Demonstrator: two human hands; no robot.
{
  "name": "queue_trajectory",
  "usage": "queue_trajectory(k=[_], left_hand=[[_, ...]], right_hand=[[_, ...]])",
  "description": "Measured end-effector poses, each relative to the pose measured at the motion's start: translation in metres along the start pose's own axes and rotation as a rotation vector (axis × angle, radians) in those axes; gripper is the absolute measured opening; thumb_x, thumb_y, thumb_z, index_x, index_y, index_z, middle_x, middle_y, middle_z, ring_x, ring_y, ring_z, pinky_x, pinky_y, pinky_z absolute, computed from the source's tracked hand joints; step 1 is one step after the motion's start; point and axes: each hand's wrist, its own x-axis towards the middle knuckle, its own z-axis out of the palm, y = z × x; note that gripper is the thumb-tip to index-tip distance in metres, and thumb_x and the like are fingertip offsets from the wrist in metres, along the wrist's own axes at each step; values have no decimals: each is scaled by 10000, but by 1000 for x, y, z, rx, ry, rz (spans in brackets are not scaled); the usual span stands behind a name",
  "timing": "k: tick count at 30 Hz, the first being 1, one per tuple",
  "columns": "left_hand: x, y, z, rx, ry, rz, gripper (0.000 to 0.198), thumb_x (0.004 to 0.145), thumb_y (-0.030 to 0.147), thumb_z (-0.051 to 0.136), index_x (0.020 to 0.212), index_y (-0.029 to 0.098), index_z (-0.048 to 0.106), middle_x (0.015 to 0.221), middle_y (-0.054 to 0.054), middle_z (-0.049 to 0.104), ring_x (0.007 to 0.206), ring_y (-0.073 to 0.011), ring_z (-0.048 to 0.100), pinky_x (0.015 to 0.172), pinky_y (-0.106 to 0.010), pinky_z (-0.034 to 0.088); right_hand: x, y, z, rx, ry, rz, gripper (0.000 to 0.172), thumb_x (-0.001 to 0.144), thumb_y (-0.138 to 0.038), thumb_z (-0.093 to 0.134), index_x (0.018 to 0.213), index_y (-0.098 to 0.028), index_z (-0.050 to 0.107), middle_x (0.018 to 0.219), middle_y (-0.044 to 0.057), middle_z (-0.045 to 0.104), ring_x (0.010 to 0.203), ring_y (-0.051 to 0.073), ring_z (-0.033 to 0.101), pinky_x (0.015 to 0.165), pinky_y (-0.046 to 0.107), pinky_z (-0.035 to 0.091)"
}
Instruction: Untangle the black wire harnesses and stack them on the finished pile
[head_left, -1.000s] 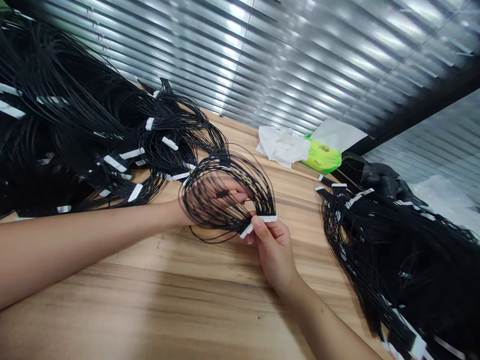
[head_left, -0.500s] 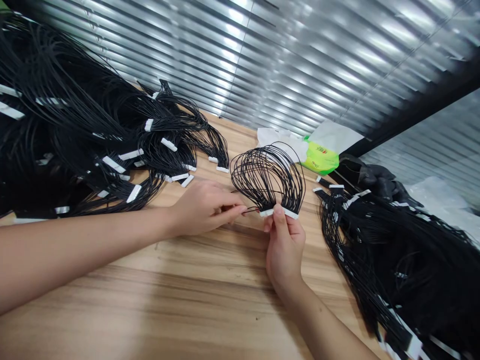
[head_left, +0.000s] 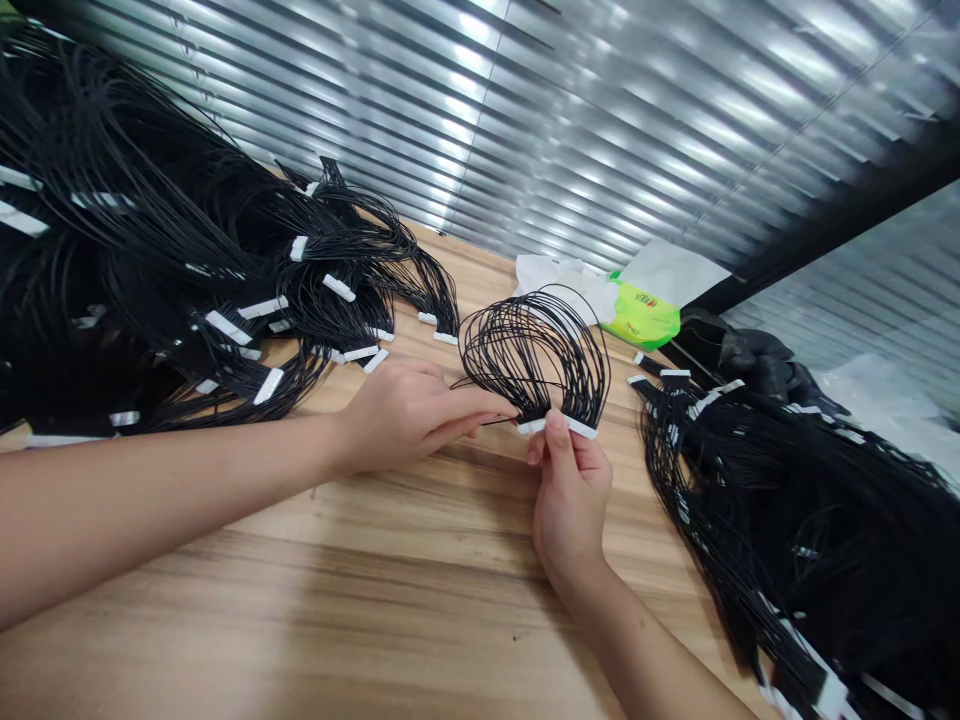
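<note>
My right hand point(head_left: 568, 495) pinches the white connector strip point(head_left: 577, 428) of a looped bundle of thin black wires point(head_left: 536, 350), which stands upright above the wooden table point(head_left: 375, 600). My left hand point(head_left: 412, 410) lies on the table just left of the bundle. Its thumb and forefinger are pinched on one thin black wire near the left end of the connector.
A large heap of black wire bundles with white connectors point(head_left: 150, 280) fills the left. Another heap point(head_left: 787, 500) covers the right side. White tissue point(head_left: 570, 275) and a green packet point(head_left: 641, 315) lie at the back, before metal blinds point(head_left: 600, 120).
My right hand swung the wire bundle from over my left hand to the right and stood it upright. My left hand came out of the loops and now pinches a wire by the connector.
</note>
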Motion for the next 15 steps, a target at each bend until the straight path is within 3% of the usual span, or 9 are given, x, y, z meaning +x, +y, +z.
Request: queue_trajectory(k=[5,9,15], left_hand=[[1,1,0,2,51,0,213,866,408,603,959,238,691,693,51,709,619,-102,637,624,-224,452],[0,1,0,-41,37,-37,116,876,303,604,951,265,683,712,75,711,600,-86,620,637,-219,445],[2,2,-1,34,32,2,167,903,310,542,975,268,688,661,66,692,580,-90,604,629,-229,432]], right_hand=[[-2,-2,2,-52,-2,-8,335,769,-425,673,597,-179,524,513,-66,453,514,88,392,540,253,306],[-3,-2,3,-89,-22,-19,318,778,-427,661,621,-178,540,518,-63,454,514,92,396,537,255,308],[-3,-3,2,-113,-15,-17,328,775,-450,654,628,-172,559,514,-60,446,519,97,395,540,257,314]])
